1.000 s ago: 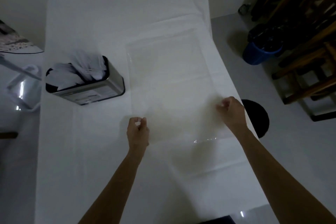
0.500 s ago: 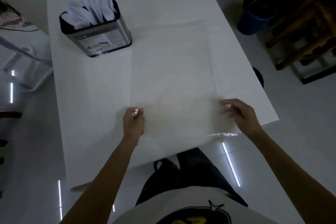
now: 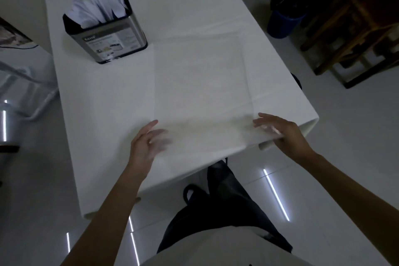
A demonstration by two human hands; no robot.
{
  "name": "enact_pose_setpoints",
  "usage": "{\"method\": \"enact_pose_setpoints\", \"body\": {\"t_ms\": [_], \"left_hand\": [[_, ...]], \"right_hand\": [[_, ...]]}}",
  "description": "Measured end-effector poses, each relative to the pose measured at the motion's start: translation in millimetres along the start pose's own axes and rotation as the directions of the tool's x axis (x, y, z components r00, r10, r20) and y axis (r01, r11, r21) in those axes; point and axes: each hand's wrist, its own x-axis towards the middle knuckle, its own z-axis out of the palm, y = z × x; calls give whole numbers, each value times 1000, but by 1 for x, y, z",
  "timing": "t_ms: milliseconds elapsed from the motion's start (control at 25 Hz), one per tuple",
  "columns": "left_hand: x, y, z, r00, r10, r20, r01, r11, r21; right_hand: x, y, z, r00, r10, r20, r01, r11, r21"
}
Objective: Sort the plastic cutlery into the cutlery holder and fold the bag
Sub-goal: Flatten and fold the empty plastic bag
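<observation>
A clear plastic bag (image 3: 200, 84) lies spread flat on the white table (image 3: 103, 114), its near edge close to the table's front edge. My left hand (image 3: 146, 142) rests at the bag's near left corner with its fingers spread and blurred. At the near right corner my right hand (image 3: 280, 130) has its fingers extended over the bag. Neither hand grips anything. The metal cutlery holder (image 3: 108, 36), with a black rim and a label, stands at the far left, filled with several white plastic pieces of cutlery (image 3: 97, 7) standing upright.
A blue bin (image 3: 282, 21) and wooden furniture (image 3: 349, 19) stand on the floor to the right of the table. A pale frame (image 3: 28, 88) sits on the floor at the left. My legs are below the table's front edge.
Both hands released their pinch on the bag's near corners and opened out flat. The camera tilted down and back, so the table's front edge and my legs now show.
</observation>
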Motion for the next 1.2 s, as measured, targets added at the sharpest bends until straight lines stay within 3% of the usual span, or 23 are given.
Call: {"method": "enact_pose_setpoints", "body": {"t_ms": [80,160,240,320,440,600,680,920,1040,1200], "left_hand": [[-1,8,-10,991,52,123,-53,999,6],[2,13,-12,982,123,140,-149,970,190],[9,17,-7,976,214,33,-204,853,481],[18,24,2,945,320,-69,-216,766,606],[33,38,19,876,481,25,-418,733,536],[61,57,46,851,525,2,-478,773,416],[76,63,61,851,524,-46,-469,796,381],[142,73,88,783,591,-194,-406,722,560],[165,85,101,753,583,-306,-231,669,706],[190,88,109,761,554,-338,-83,600,796]], "right_hand": [[8,-13,0,986,135,-101,-128,989,75],[22,-25,0,966,202,-164,-181,974,133],[35,-31,-1,956,226,-187,-180,956,231],[50,-36,-5,945,272,-180,-190,908,374],[77,-47,-22,934,301,-191,-146,812,565],[124,-49,-48,923,315,-222,-124,789,602],[152,-43,-54,916,328,-231,-137,797,588],[249,-11,-47,921,326,-213,-165,822,545],[296,11,-36,911,359,-204,-222,842,492],[335,37,-20,905,392,-165,-356,910,211]]}}
